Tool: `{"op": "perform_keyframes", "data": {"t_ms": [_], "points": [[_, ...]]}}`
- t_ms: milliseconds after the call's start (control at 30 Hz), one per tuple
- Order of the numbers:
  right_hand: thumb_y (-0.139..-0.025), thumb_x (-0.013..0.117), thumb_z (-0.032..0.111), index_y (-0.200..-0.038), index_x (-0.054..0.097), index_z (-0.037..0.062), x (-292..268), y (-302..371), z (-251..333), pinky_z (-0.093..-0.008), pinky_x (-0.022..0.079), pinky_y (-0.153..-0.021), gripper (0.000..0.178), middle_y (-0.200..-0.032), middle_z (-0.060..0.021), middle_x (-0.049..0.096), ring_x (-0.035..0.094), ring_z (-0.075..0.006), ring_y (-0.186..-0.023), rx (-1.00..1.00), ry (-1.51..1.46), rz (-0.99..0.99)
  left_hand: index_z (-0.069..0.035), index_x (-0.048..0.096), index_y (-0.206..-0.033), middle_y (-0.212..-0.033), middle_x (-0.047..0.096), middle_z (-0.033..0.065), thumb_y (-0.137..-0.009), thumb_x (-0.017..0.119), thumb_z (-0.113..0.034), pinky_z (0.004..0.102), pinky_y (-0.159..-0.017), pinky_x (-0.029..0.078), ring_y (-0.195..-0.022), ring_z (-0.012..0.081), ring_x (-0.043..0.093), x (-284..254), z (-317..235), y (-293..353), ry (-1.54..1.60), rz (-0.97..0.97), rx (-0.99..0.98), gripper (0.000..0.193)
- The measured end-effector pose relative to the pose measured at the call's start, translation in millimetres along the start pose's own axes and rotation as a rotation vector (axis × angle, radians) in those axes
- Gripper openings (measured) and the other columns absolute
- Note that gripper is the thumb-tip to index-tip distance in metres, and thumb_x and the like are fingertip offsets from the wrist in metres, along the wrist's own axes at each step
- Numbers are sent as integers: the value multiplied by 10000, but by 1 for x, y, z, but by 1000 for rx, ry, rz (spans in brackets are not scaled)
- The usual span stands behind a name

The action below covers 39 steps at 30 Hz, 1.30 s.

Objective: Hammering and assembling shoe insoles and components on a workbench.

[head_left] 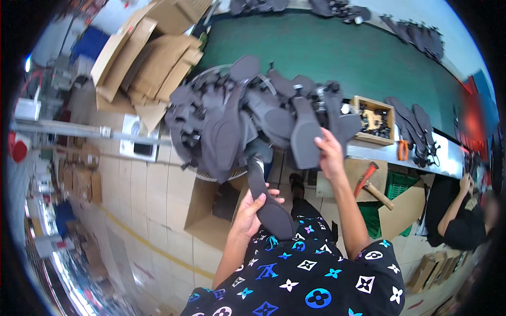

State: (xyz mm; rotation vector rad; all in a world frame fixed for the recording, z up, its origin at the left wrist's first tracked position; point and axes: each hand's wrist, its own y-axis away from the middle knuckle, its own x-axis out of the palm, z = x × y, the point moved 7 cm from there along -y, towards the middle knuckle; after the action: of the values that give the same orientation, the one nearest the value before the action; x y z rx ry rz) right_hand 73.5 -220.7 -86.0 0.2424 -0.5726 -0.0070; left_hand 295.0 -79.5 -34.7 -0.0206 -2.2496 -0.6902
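In my left hand [252,209] is a dark grey shoe insole [271,211], held near its middle between thumb and fingers. It slants, its narrow end up and its wide end low in front of my body. My right hand [331,154] grips the edge of a second dark insole [306,138], broad end down, in front of the bench. Close by, a heap of similar dark insoles [220,124] with straps and small fittings fills a round wire basket [206,175]. Some of the heap partly hides the basket's rim.
A green bench [295,45] carries more dark pieces, a wooden box [392,124] of small black parts and orange-handled pliers [403,150]. Below lie a hammer [378,195] and a green crate [398,185]. Cardboard boxes [211,203] stand around. At right sits another person [459,216].
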Motion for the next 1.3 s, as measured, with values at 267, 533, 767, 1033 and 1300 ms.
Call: {"op": "perform_keyframes", "data": {"t_ms": [267, 533, 767, 1033, 1300], "points": [[-1010, 488, 93, -1401, 438, -12, 45, 69, -5, -357, 471, -1027, 408, -1317, -118, 591, 595, -207, -1185, -112, -54, 68, -23, 414, -1402, -1272, 588, 172, -1009, 582, -201, 423, -947, 542, -1121, 291, 638, -60, -16, 49, 22, 21, 125, 463], [-925, 587, 170, -1262, 555, -28, 160, 195, -92, -281, 421, -984, 392, -1148, -66, 621, 571, -146, -1089, 259, 584, 409, -46, 447, -1399, -1300, 579, 119, -990, 625, -212, 372, -1005, 491, -1161, 222, 597, -123, -35, 122, 321, -109, 437, 476], [-1015, 488, 165, -1238, 527, -11, 208, 228, -166, -247, 400, -935, 287, -1081, -38, 576, 516, -107, -1011, 269, 778, 525, -21, 489, -1353, -1257, 610, 82, -934, 695, -114, 326, -1000, 472, -1141, 161, 585, -190, -38, 163, 112, -242, 574, 476], [-830, 728, 100, -1394, 450, 4, 319, 209, -179, -466, 315, -1125, 636, -1498, -175, 418, 439, -357, -1343, -599, 1706, 1033, 63, 679, -891, -771, 696, 206, -709, 771, -65, 387, -727, 539, -754, 294, 711, -282, -37, 141, -686, -472, 431, 241], [-797, 762, 329, -1094, 602, 20, 337, 120, -307, -466, 448, -898, 457, -1036, -214, 677, 622, -405, -1020, -51, 1664, 2047, 84, 660, -1073, -1010, 712, 226, -598, 856, -220, 366, -815, 511, -946, 306, 684, -315, -17, 51, -909, -59, -51, 598]]}}
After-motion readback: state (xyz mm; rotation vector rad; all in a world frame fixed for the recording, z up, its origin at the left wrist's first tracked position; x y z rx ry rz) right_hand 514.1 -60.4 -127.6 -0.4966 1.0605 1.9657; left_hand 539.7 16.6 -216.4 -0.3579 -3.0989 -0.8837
